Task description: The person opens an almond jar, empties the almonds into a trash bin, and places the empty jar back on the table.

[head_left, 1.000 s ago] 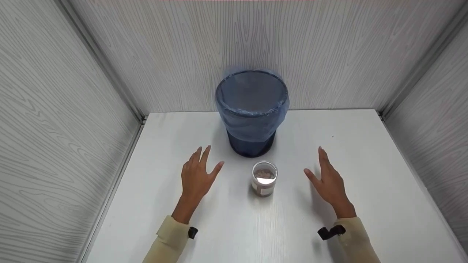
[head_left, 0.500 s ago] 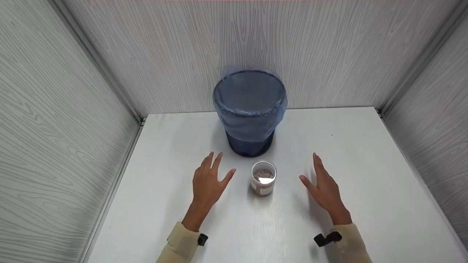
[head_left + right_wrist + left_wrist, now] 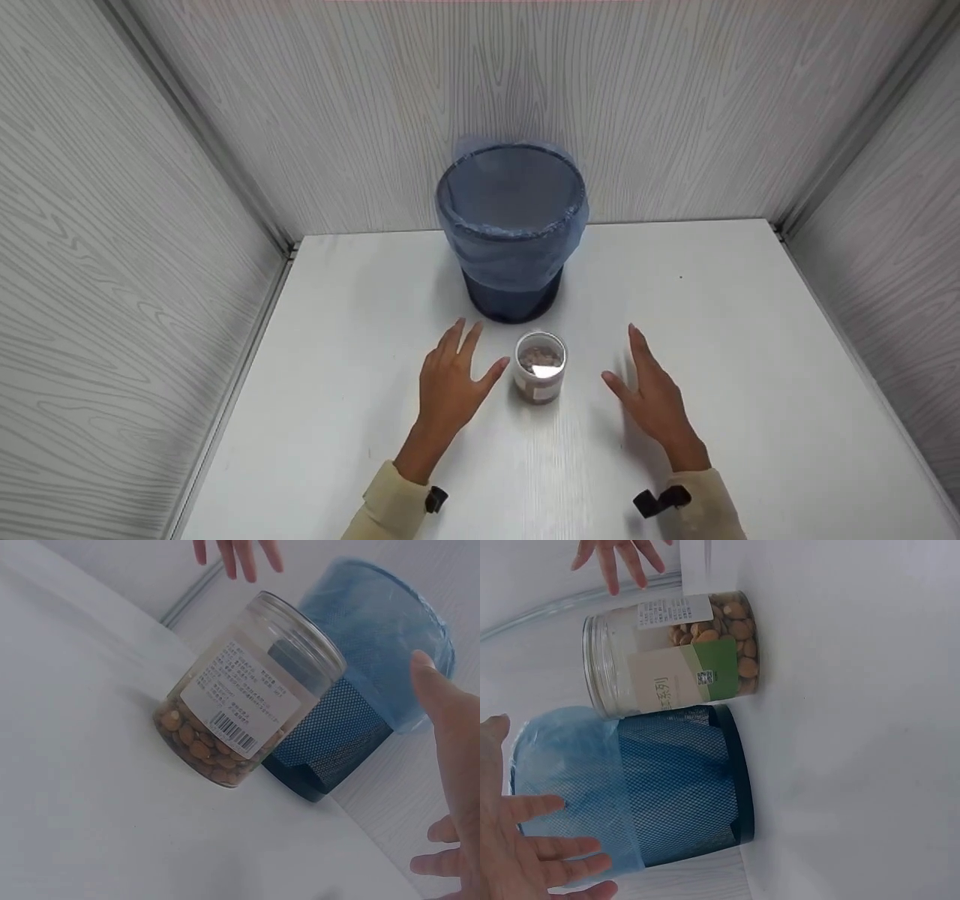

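Note:
A clear jar (image 3: 540, 367) with a lid stands upright on the white table, partly filled with brown nuts that look like almonds (image 3: 196, 742). Its side carries a green and beige label (image 3: 686, 675) and a white barcode label (image 3: 240, 699). My left hand (image 3: 454, 386) is just left of the jar, fingers spread, thumb tip close to its side. To the right, farther off, my right hand (image 3: 656, 401) is held with thumb and fingers apart. Both hands are free of any object. Whether the left thumb touches the jar cannot be told from the head view.
Behind the jar stands a dark mesh waste bin (image 3: 514, 300) lined with a blue plastic bag (image 3: 517, 259). Pale wood-grain panels (image 3: 360, 112) enclose the table (image 3: 337, 300) at the back and both sides. Black straps (image 3: 661, 500) sit at the sleeve cuffs.
Both hands have moved inward toward the jar and slightly nearer the person, the left one farther. The jar and the bin stay in place.

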A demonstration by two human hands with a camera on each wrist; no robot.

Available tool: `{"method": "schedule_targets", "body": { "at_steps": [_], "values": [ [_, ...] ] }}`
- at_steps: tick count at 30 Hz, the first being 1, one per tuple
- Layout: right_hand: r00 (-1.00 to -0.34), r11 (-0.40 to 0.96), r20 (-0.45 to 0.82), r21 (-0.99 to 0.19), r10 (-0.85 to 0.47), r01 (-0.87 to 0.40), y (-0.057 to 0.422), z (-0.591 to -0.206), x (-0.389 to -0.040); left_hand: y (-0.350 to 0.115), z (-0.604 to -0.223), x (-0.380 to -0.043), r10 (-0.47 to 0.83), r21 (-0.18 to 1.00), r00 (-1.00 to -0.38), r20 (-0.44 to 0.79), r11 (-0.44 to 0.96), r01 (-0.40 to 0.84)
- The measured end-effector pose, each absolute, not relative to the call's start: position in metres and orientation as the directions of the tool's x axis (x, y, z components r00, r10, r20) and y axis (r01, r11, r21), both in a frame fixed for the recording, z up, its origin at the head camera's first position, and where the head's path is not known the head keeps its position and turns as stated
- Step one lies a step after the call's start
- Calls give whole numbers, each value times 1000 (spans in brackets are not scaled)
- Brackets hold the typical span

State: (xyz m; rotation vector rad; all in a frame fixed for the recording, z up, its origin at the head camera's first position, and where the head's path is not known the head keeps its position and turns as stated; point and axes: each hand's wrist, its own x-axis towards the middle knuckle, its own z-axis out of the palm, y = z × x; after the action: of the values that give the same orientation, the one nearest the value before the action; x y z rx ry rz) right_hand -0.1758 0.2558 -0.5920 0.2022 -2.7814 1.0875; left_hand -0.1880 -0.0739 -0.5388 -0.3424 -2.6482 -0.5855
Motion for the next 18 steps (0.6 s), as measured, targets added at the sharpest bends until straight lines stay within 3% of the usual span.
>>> {"method": "schedule_targets", "body": {
  "at_steps": [18],
  "values": [
    [-981,696,175,-694,-85,-184,236,-610,-172,-42,-548,-184,212,381,-878,428,839,389]
  ]
}}
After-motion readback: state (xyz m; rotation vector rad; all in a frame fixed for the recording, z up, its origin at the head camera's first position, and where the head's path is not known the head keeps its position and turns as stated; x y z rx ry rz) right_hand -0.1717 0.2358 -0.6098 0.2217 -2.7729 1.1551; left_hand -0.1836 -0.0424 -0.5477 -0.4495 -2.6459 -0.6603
